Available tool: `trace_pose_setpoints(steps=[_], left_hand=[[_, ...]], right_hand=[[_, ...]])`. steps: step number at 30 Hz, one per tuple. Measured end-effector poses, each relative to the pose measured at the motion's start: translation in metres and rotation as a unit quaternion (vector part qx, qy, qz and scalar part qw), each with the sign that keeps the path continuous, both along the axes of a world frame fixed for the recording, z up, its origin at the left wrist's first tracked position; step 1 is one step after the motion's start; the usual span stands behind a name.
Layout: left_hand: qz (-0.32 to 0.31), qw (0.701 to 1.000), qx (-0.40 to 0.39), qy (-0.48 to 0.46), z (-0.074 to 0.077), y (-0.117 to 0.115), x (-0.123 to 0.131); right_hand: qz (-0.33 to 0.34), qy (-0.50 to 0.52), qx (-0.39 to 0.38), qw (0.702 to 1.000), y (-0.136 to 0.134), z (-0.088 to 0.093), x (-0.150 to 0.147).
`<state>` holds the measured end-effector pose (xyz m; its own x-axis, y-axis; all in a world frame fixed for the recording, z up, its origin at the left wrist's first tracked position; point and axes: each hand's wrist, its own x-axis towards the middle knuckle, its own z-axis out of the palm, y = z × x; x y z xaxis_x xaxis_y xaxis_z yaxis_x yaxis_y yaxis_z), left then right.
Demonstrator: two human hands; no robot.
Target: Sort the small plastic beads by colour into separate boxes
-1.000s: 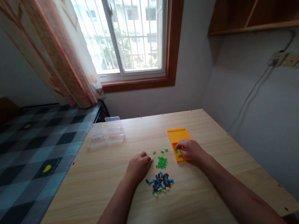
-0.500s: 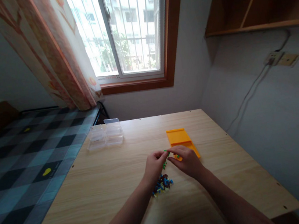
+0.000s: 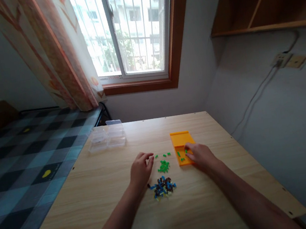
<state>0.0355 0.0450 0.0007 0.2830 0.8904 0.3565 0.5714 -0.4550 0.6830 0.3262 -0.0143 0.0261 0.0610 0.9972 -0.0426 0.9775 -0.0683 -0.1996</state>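
My left hand [image 3: 141, 169] hovers over the table left of the green pieces, thumb and fingers apart with nothing between them. Its fingertips are close to a small loose green toy brick [image 3: 156, 156]. My right hand [image 3: 203, 156] is at the right side of an orange tray [image 3: 180, 138]. A small green brick [image 3: 186, 150] shows between its thumb and index finger, over the tray's nearer section. Other green bricks [image 3: 182, 159] lie in that section. A small heap of green bricks [image 3: 163, 166] sits on the table between my hands.
Nearer me lies a mixed heap of blue, brown and pale bricks [image 3: 163, 187]. A clear plastic compartment box [image 3: 117, 141] with a raised lid stands at the table's far left. A checked bed [image 3: 60, 142] adjoins the left side, and a wall [image 3: 269, 113] rises on the right.
My hands were together above the green heap and have parted. The left moved left and spread its fingers; the right moved right to the orange tray with a green brick. The green heap is uncovered.
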Motion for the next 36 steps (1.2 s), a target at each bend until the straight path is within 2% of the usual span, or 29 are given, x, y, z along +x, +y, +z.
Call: trace_pose_setpoints(steps=[4,10,14,20,24,28,36], left_hand=[[-0.016,0.997,0.033,0.061,-0.014,0.003,-0.017],[-0.142,0.973,0.037,0.179,-0.016,-0.009,-0.005],[-0.174,0.963,0.031,0.206,-0.016,-0.014,0.001],[-0.139,0.967,0.024,0.214,-0.016,-0.012,0.001],[-0.112,0.970,0.023,0.212,-0.017,-0.010,0.001],[-0.132,0.965,0.027,0.223,-0.016,-0.012,0.002],[-0.114,0.965,0.030,0.234,-0.017,-0.010,-0.003]], right_hand=[[0.021,-0.018,-0.013,1.000,0.011,-0.005,-0.003],[0.049,-0.042,-0.025,0.998,0.021,-0.010,-0.013],[0.067,-0.044,-0.025,0.996,0.019,-0.009,-0.010],[0.071,-0.030,0.013,0.997,0.011,0.000,-0.017],[0.126,0.002,0.023,0.992,0.005,0.002,-0.048],[0.174,0.018,0.006,0.985,0.004,-0.001,-0.079],[0.161,0.000,-0.006,0.987,0.012,-0.008,-0.093]])
